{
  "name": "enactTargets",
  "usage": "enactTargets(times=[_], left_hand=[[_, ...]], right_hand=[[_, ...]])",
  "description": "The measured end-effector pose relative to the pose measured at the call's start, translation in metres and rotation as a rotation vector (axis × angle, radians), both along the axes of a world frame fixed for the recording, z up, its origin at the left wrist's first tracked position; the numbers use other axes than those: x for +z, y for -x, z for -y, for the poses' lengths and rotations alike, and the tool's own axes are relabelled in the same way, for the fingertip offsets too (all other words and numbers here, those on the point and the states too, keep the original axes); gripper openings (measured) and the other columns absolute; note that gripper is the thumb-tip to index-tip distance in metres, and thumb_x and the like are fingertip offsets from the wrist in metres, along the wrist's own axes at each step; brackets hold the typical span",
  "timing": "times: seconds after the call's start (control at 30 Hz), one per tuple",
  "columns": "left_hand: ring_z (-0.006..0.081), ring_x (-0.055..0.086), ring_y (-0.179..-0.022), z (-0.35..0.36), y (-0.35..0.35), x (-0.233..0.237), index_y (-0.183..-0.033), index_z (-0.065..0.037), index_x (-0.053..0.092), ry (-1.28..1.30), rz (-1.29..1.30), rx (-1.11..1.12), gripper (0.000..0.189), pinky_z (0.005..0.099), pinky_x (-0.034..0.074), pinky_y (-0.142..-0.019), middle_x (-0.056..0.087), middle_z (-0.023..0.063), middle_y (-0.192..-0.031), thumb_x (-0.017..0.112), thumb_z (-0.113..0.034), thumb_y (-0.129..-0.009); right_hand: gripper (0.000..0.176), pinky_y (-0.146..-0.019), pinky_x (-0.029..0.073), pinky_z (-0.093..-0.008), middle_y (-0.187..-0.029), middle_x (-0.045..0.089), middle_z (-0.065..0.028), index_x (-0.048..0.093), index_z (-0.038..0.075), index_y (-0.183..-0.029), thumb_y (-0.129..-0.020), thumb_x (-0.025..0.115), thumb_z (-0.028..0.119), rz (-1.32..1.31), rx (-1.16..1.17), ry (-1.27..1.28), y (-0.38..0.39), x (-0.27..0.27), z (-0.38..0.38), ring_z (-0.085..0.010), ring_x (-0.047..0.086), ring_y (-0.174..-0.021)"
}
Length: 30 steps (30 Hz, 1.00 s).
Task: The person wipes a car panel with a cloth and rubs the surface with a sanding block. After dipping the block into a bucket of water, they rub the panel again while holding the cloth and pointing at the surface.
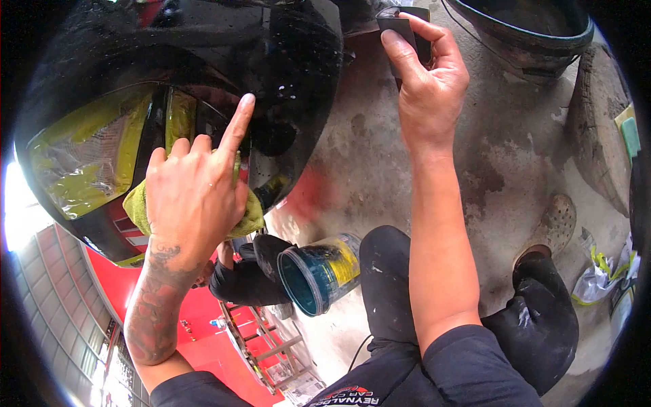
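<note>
My left hand [193, 186] is closed around a yellow-green cloth [252, 216], its index finger stretched out with the tip at the wet black car panel [271, 68]. Beside that hand is a lamp [91, 152] covered with clear plastic and yellow tape. At the top, my right hand [434, 88] grips a flat black block [401, 30] between thumb and fingers, held over the floor to the right of the panel.
A dark bucket [525, 41] stands at the upper right, near a worn tire-like round object [597, 129]. An open teal bucket [319, 275] is beside my leg. Another person [244, 278] crouches behind it, near a wooden ladder [268, 346]. A plastic bag [597, 281] lies at right.
</note>
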State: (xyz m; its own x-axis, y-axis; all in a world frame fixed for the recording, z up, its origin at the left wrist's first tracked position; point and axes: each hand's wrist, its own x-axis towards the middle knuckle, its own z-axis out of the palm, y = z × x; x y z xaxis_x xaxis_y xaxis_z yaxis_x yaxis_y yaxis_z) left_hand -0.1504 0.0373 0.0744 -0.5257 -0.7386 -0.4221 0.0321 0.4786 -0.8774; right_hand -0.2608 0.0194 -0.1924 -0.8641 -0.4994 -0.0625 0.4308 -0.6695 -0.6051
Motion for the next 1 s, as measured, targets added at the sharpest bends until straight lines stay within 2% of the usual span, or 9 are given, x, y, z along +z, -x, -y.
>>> enactTargets(times=[0.17,0.27,0.43,0.57,0.67,0.7,0.8,0.83,1.0], left_hand=[[0.0302,0.071,-0.086,0.015,0.012,-0.005,-0.175,-0.031,0.019,0.015,-0.051,0.006,0.113,0.0447,0.055,-0.08,0.072,0.0116,-0.092,0.081,-0.025,-0.08],[0.0293,0.071,-0.086,0.017,0.007,-0.005,-0.174,-0.034,0.019,0.025,-0.029,-0.01,0.114,0.0445,0.055,-0.079,0.072,0.0106,-0.092,0.081,-0.025,-0.08],[0.0273,0.07,-0.084,0.011,-0.013,-0.005,-0.174,-0.035,0.021,0.03,-0.045,-0.077,0.114,0.0431,0.054,-0.075,0.069,0.0081,-0.089,0.082,-0.025,-0.078],[0.0273,0.068,-0.082,0.006,-0.028,-0.009,-0.173,-0.035,0.028,0.005,-0.086,-0.091,0.112,0.0421,0.053,-0.072,0.065,0.0064,-0.088,0.081,-0.026,-0.074],[0.0274,0.067,-0.085,0.002,-0.045,-0.018,-0.173,-0.032,0.028,-0.027,-0.141,-0.089,0.113,0.0414,0.052,-0.072,0.063,0.0073,-0.092,0.081,-0.027,-0.074],[0.0269,0.064,-0.087,0.0,-0.051,-0.021,-0.172,-0.028,0.032,-0.045,-0.16,-0.058,0.111,0.0409,0.051,-0.073,0.061,0.0077,-0.095,0.082,-0.027,-0.073],[0.0259,0.062,-0.088,0.003,-0.082,-0.033,-0.17,-0.024,0.038,-0.075,-0.267,-0.096,0.107,0.0405,0.049,-0.074,0.059,0.0064,-0.095,0.082,-0.027,-0.073],[0.0263,0.061,-0.089,0.006,-0.093,-0.035,-0.165,-0.021,0.048,-0.117,-0.346,-0.116,0.1,0.0415,0.047,-0.075,0.059,0.0056,-0.099,0.082,-0.028,-0.071],[0.0285,0.06,-0.093,0.023,-0.142,-0.042,-0.151,-0.02,0.065,-0.218,-0.534,-0.336,0.086,0.0452,0.046,-0.078,0.061,0.006,-0.108,0.083,-0.03,-0.067]], right_hand=[[0.026,-0.088,0.056,-0.0292,-0.103,0.077,-0.007,0.075,0.002,-0.114,-0.09,0.084,0.008,-0.042,-0.057,-0.097,-0.009,0.011,0.001,-0.0143,0.071,-0.094],[0.028,-0.086,0.057,-0.0285,-0.104,0.077,-0.0068,0.073,0.003,-0.117,-0.091,0.082,0.008,-0.006,-0.054,-0.037,-0.015,0.02,0.002,-0.0133,0.071,-0.093],[0.035,-0.095,0.052,-0.0421,-0.111,0.071,-0.0126,0.073,0.008,-0.119,-0.086,0.084,0.012,-0.196,-0.059,-0.165,-0.041,0.021,0.009,-0.0337,0.066,-0.106],[0.038,-0.098,0.048,-0.0444,-0.122,0.072,-0.0118,0.074,0.014,-0.121,-0.084,0.084,0.018,-0.417,-0.116,-0.241,-0.06,0.028,0.006,-0.0329,0.066,-0.114],[0.04,-0.101,0.046,-0.044,-0.125,0.072,-0.0091,0.074,0.015,-0.12,-0.082,0.084,0.016,-0.535,-0.164,-0.241,-0.07,0.035,0.005,-0.031,0.065,-0.116],[0.041,-0.103,0.044,-0.0435,-0.126,0.073,-0.0073,0.074,0.016,-0.12,-0.08,0.084,0.015,-0.551,-0.157,-0.236,-0.074,0.037,0.005,-0.0299,0.065,-0.117],[0.04,-0.103,0.044,-0.0435,-0.127,0.073,-0.0057,0.074,0.016,-0.119,-0.08,0.083,0.015,-0.575,-0.15,-0.212,-0.082,0.045,0.005,-0.0293,0.065,-0.117],[0.04,-0.102,0.043,-0.0433,-0.127,0.073,-0.0044,0.075,0.017,-0.117,-0.079,0.084,0.014,-0.575,-0.152,-0.211,-0.086,0.046,0.005,-0.0283,0.065,-0.116],[0.04,-0.099,0.043,-0.0421,-0.126,0.072,-0.0036,0.076,0.017,-0.115,-0.076,0.086,0.013,-0.599,-0.163,-0.193,-0.104,0.046,0.006,-0.0273,0.065,-0.114]])
